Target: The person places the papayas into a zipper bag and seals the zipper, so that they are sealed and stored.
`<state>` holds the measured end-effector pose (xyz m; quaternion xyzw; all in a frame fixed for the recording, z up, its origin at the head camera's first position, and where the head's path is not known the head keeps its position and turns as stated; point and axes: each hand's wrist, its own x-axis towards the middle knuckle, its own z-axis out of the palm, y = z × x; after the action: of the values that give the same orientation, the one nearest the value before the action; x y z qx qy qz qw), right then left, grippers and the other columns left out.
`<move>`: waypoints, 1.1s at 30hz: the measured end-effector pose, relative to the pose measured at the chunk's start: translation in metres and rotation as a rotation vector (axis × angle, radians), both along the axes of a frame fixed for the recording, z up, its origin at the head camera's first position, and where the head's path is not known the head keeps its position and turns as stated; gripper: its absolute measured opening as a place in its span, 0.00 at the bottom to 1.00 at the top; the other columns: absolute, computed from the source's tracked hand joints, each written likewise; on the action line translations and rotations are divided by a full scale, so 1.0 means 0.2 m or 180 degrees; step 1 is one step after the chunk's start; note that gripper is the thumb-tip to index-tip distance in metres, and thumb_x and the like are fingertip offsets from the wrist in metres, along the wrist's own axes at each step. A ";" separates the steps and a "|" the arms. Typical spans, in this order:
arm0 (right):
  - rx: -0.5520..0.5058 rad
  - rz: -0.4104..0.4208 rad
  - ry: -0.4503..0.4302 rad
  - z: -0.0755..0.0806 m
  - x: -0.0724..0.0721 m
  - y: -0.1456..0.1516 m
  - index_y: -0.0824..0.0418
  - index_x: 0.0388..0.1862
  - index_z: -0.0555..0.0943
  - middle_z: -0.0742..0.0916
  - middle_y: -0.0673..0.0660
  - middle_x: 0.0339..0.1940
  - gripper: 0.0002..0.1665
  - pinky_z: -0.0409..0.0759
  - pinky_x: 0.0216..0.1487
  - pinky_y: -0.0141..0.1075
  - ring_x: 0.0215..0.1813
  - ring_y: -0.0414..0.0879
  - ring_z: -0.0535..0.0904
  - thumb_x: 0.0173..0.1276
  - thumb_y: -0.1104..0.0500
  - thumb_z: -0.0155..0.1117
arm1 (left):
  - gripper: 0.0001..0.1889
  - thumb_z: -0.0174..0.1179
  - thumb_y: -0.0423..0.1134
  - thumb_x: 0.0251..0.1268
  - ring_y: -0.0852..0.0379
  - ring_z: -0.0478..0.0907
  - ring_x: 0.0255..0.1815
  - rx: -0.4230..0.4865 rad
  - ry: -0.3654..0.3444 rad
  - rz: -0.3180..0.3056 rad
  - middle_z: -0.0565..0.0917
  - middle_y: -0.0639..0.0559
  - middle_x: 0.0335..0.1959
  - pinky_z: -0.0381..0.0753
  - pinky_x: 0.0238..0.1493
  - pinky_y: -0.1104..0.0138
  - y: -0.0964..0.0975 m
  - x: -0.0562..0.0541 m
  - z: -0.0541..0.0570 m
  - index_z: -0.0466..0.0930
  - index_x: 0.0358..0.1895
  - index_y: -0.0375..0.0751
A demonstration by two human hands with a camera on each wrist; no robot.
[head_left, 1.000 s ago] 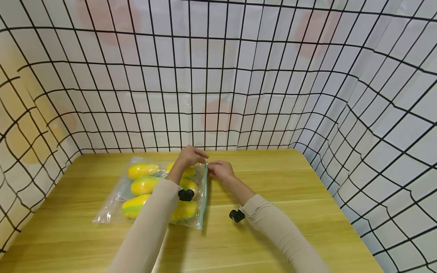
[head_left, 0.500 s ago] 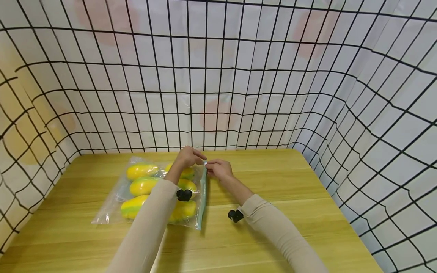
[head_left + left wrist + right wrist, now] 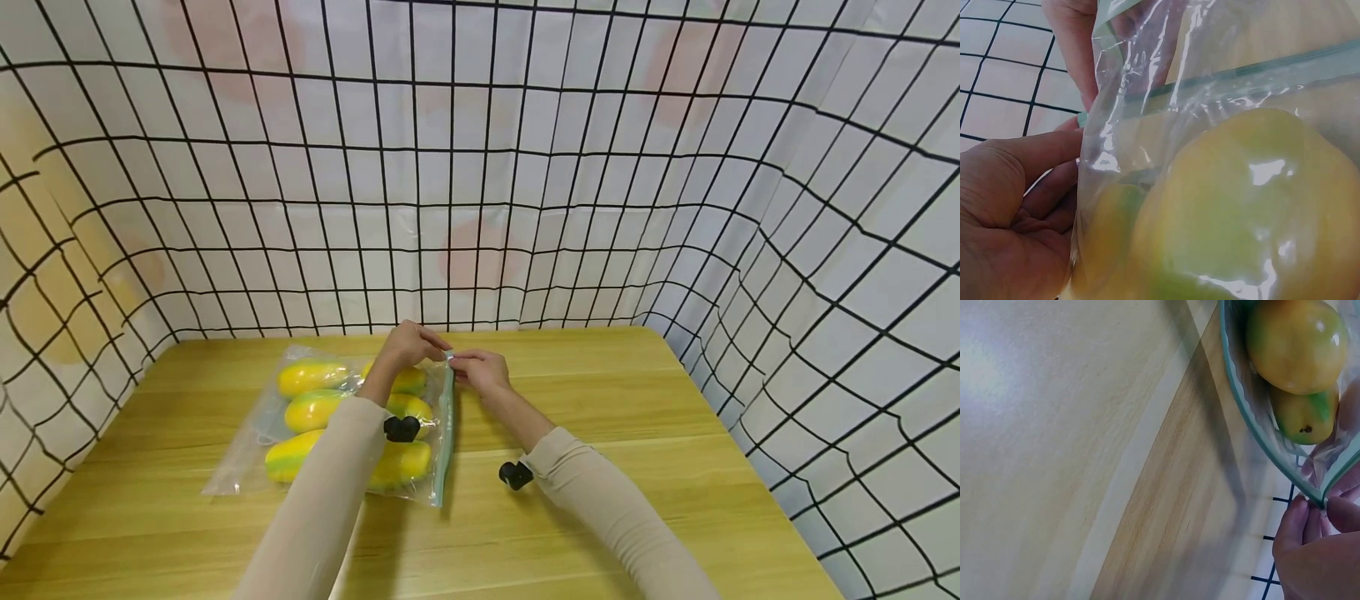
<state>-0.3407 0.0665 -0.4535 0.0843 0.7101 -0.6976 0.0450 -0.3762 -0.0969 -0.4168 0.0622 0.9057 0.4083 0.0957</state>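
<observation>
A clear zip bag (image 3: 247, 462) lies on the table, its teal zip strip (image 3: 445, 446) to the right. Several yellow-green fruits (image 3: 311, 377), like mangoes or papayas, are inside. My left hand (image 3: 408, 343) reaches over the bag and grips its edge by the zip's far corner; in the left wrist view, that hand (image 3: 1013, 200) has its fingers against the plastic. Just to the right, my right hand (image 3: 486, 372) pinches the zip's far end. The right wrist view has the bag's mouth (image 3: 1244, 403) parted, its two teal edges meeting at my right hand's (image 3: 1325, 559) fingertips.
The wooden table (image 3: 622, 400) extends on both sides of the bag and in front of it. White sheeting with a black grid (image 3: 480, 183) walls the back and sides. Small black devices (image 3: 516, 475) sit at both wrists.
Very little differs. Both hands stay at the bag's far corner, with only slight finger shifts there. The bag and fruits keep their place.
</observation>
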 end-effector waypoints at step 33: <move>0.0195 0.0132 0.0231 0.00 0.10 0.00 0.70 0.45 0.88 0.91 0.64 0.41 0.12 0.90 0.49 0.46 0.31 0.43 0.88 0.63 0.67 0.72 | 0.07 0.69 0.34 0.63 0.43 0.76 0.66 0.0474 -0.0009 0.0360 0.87 0.45 0.55 0.79 0.65 0.51 -0.03 0.02 0.03 0.93 0.42 0.45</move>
<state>-0.3199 0.0664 -0.4539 0.0455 0.7338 -0.6771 0.0311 -0.3721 -0.1021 -0.4110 0.0173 0.8747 0.4794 0.0690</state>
